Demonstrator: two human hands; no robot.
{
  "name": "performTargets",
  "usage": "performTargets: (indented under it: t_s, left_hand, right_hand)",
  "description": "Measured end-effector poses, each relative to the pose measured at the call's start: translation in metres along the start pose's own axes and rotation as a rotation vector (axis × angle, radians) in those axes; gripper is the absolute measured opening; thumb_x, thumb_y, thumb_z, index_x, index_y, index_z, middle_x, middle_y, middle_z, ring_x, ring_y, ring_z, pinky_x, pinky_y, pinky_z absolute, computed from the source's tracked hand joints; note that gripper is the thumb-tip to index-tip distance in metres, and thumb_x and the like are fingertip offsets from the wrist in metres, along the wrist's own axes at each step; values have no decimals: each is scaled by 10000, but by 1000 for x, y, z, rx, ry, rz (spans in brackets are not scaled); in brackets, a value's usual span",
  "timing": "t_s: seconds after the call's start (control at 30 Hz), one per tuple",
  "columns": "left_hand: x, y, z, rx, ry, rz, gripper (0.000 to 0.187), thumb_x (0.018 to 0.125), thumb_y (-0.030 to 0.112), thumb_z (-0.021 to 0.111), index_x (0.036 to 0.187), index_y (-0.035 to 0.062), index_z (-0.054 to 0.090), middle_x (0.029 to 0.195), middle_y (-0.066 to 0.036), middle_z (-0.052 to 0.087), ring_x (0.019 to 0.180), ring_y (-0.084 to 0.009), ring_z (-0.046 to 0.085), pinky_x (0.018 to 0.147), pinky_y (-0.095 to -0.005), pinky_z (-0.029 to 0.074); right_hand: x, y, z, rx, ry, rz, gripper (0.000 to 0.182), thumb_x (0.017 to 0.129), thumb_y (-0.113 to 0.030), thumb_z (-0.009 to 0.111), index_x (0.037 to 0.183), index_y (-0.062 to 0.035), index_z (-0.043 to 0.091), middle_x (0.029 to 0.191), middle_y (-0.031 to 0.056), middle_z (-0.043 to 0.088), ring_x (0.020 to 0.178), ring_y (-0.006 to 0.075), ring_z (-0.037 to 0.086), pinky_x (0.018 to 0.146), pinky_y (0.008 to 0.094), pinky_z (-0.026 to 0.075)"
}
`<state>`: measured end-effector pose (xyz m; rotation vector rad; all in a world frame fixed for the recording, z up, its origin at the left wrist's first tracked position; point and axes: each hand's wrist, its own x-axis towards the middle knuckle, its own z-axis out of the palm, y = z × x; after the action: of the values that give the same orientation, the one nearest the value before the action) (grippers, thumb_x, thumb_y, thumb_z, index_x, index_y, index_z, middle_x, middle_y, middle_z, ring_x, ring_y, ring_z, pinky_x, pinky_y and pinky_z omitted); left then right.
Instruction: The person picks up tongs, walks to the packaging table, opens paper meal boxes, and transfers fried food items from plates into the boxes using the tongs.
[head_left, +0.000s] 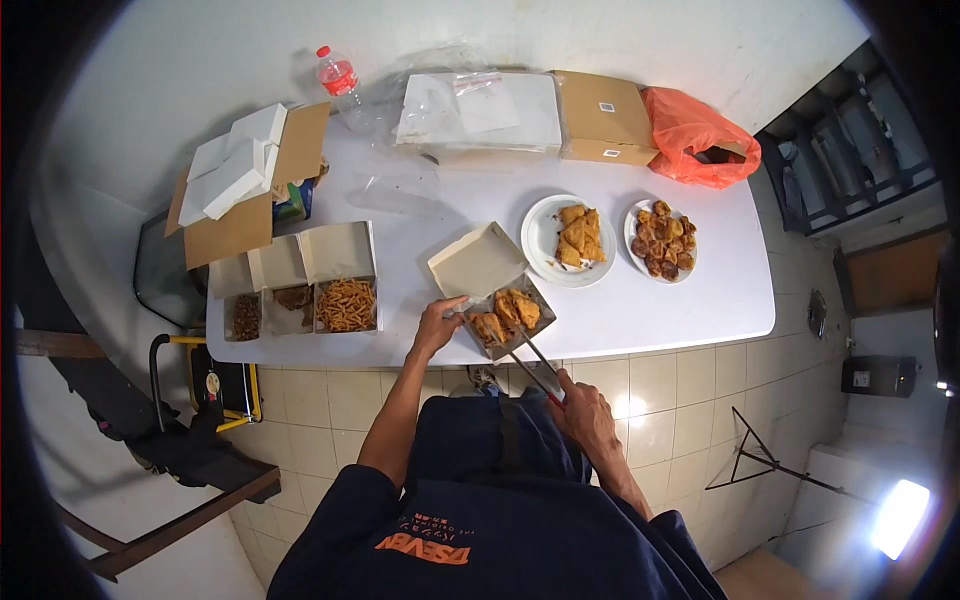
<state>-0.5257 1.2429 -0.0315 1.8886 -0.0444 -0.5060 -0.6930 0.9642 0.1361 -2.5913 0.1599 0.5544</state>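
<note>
Tongs (537, 380): clamped in my right hand (590, 415).
Box (478, 262): left hand (438, 322) touches, closure unclear.
Food (516, 307): inside box; likely slippery, pinch mid-piece.

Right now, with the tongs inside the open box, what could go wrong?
The open box sits close to the front edge of the table, so a tug by the left hand might tip it off. The right hand holds the tongs at the fried pieces; one could slip and fall.
</note>
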Motion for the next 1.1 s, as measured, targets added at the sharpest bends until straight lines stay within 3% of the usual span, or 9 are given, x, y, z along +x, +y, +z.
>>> performTargets:
  t_s: [0.13,0.3,0.43,0.6,0.73,0.77,0.87,1.0,1.1]
  left_hand:
    - [1,-3,2,-128,28,-86,436,938,-12,617,1355,113,646,1159,-124,639,820,-177,700,731,-293,600]
    - [-3,3,0,-426,76,-257,481,960,-18,589,1421,118,580,1272,-142,582,841,-202,701,734,-330,624]
    - [-4,2,-4,-533,188,-291,517,971,-41,551,1458,133,534,1315,-152,519,885,-218,688,799,-384,648]
    - [-8,5,-17,-640,279,-291,534,985,-31,529,1487,145,496,1341,-156,477,869,-219,680,806,-400,653]
    - [-5,7,-14,-585,326,-300,594,980,-25,523,1530,181,432,1313,-160,494,863,-228,675,794,-394,652]
    - [-4,5,-14,-571,332,-305,632,969,-23,534,1547,198,404,1310,-160,503,868,-233,677,789,-387,650]
    - [-2,10,-18,-486,312,-315,718,955,-13,542,1581,265,327,1308,-165,506,889,-249,676,789,-385,647]
    - [-3,14,-22,-333,272,-276,779,950,8,552,1599,330,263,1297,-179,504,892,-257,673,730,-361,644]
    - [6,0,-24,61,257,-77,799,928,56,612,1606,293,262,1319,-234,467,1068,-328,621,836,-423,610]
  right_hand:
    - [-1,1,-6,-42,-65,37,547,890,-293,724,1365,-118,518,900,245,692,867,467,693,764,546,562]
    - [7,19,-25,228,134,1,561,866,-272,757,1351,-47,589,778,177,718,818,384,722,731,481,557]
    - [35,47,-42,111,369,56,573,871,-264,763,1347,-9,572,755,168,705,728,364,703,663,468,544]
    - [77,78,-62,-73,302,188,600,878,-303,749,1363,-27,529,811,174,695,780,371,700,673,496,556]
    - [102,77,-57,-93,275,223,651,877,-360,737,1390,-45,490,914,249,693,874,437,694,737,535,559]
    - [109,75,-55,-61,227,260,676,875,-395,725,1400,-47,478,1016,303,672,940,485,676,797,554,553]
    - [123,63,-45,-49,247,305,690,878,-383,717,1419,-47,452,1094,322,651,1004,498,658,849,553,545]
    - [137,53,-38,-89,272,321,620,903,-348,693,1396,-51,462,1030,298,669,957,474,683,836,548,550]
    - [142,57,-28,-121,319,310,570,918,-315,682,1385,-60,477,1004,281,680,921,468,694,805,545,558]
